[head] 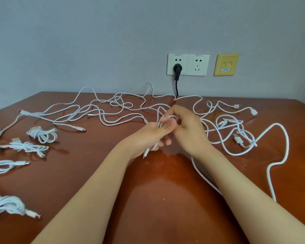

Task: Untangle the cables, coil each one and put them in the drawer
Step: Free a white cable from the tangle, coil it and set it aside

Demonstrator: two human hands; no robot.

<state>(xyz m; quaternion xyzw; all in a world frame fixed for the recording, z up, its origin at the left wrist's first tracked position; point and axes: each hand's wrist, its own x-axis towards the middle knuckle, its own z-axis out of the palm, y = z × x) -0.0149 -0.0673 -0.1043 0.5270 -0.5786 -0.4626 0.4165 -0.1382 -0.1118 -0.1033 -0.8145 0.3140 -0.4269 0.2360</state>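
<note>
Both hands met at the middle of the frame, just above the counter (157,191). The left hand (153,136) had its fingers (160,143) curled round a few small loops of one white cable (167,117), with the thumb pressed over the top. That cable's connector (146,154) hung out below the palm, toward the lower left. The right hand (188,127) was touching the same loops from the right side, its fingers (173,111) bent over and pinching the strand.

The slack seemed to leave the loops upward and rightward into the loose cables (236,131) at the right of the frame. Which strand it was could not be made out where they crossed. A second spread of the tangle (113,110) lay toward the upper left.

Since the uncoiled length lay on the right hand's side, that hand was probably the one to feed each next turn, while the left kept the loops gathered. Finished coiled bundles (42,134) sat well apart at the left edge. The drawer was not in view.
</note>
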